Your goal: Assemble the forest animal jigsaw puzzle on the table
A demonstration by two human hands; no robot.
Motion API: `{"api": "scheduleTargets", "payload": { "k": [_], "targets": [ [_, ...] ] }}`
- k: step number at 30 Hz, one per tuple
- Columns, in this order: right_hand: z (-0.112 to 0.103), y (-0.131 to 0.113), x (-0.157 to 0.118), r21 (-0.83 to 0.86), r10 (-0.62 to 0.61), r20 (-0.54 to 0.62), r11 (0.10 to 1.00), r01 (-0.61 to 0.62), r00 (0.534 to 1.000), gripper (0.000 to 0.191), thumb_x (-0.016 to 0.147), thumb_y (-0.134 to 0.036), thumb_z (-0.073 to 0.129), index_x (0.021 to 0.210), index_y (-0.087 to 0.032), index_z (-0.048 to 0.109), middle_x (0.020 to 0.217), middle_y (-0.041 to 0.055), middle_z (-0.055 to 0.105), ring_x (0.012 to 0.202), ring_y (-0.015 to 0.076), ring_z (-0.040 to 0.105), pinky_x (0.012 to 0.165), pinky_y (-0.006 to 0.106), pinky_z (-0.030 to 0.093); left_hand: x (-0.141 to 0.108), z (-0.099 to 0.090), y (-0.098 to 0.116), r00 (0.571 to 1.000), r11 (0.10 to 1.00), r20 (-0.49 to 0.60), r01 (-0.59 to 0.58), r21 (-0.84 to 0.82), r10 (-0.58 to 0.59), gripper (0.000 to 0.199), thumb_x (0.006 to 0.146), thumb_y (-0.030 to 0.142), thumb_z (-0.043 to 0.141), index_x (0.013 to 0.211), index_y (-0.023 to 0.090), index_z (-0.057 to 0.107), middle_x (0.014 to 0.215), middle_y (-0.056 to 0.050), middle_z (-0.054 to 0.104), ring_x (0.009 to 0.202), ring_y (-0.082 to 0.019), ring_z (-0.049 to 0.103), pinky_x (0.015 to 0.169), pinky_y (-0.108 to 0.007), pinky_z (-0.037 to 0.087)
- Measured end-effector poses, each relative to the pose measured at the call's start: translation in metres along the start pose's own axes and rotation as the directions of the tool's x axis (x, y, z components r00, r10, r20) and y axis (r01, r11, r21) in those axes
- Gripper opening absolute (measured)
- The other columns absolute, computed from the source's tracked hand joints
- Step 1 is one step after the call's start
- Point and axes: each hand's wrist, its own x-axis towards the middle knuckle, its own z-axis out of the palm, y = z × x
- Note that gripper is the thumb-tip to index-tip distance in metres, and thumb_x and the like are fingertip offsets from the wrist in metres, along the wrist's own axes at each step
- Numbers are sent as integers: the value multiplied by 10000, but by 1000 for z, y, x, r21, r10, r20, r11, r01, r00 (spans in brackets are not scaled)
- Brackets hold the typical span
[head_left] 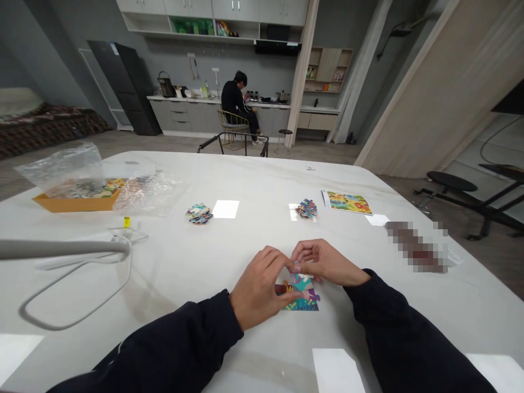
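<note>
A small joined section of jigsaw puzzle (302, 302), teal, purple and yellow, lies flat on the white table in front of me. My left hand (264, 286) curves over its left side, thumb on the joined pieces and fingertips at the upper edge. At that same edge, my right hand (321, 263) pinches a puzzle piece (298, 266) between thumb and fingers. The fingers partly cover this piece, and its fit against the section cannot be made out. Both hands meet at the fingertips.
Beyond my hands are a left pile of puzzle pieces (199, 213) and a right pile of puzzle pieces (307, 208). A picture sheet (350, 202) lies right; an orange box (77, 203) with plastic wrap and a white cable (77, 295) are left. A person (235, 98) sits behind.
</note>
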Motion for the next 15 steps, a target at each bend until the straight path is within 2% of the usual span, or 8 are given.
{"api": "scheduleTargets", "payload": {
  "k": [3, 6, 10, 13, 15],
  "targets": [
    [-9, 6, -2, 1, 48, 2, 999, -48, 999, 496, 584, -468, 943, 851, -140, 684, 698, 14, 689, 549, 105, 556, 424, 201, 451, -1, -4, -8, 999, 998, 48, 4, -59, -1, 459, 743, 339, 898, 1046, 214, 577, 1045, -56, 672, 1006, -246, 579, 883, -390, 497],
    [-24, 11, -10, -25, 115, 22, 993, -115, 993, 462, 589, -429, 943, 846, -135, 697, 675, 18, 709, 540, 110, 588, 461, 216, 495, -2, -7, -14, 984, 991, 175, 4, -134, 20, 511, 714, 406, 911, 1069, 206, 602, 1096, -74, 671, 1009, -241, 585, 875, -375, 507],
    [-43, 15, -28, -65, 218, 101, 975, -212, 971, 419, 603, -423, 928, 822, -128, 727, 691, 48, 747, 522, 123, 623, 487, 237, 520, -6, -5, -16, 918, 975, 370, -69, -209, 144, 428, 767, 428, 869, 1081, 212, 675, 1145, -89, 692, 1052, -249, 589, 917, -380, 506],
    [-49, 18, -36, -130, 271, 85, 957, -259, 959, 395, 602, -426, 921, 808, -131, 757, 671, 54, 751, 514, 135, 633, 503, 251, 528, -7, -4, -16, 876, 974, 445, -102, -203, 185, 355, 819, 390, 827, 1120, 238, 712, 1233, -69, 705, 1132, -265, 567, 993, -411, 481],
    [-49, 20, -36, -214, 267, 62, 945, -248, 962, 369, 627, -418, 907, 832, -134, 790, 674, 59, 757, 543, 141, 646, 541, 253, 534, -7, -5, -15, 869, 978, 464, -95, -184, 171, 304, 838, 356, 806, 1109, 243, 728, 1254, -55, 708, 1144, -268, 560, 1009, -425, 474]
  ]
}}
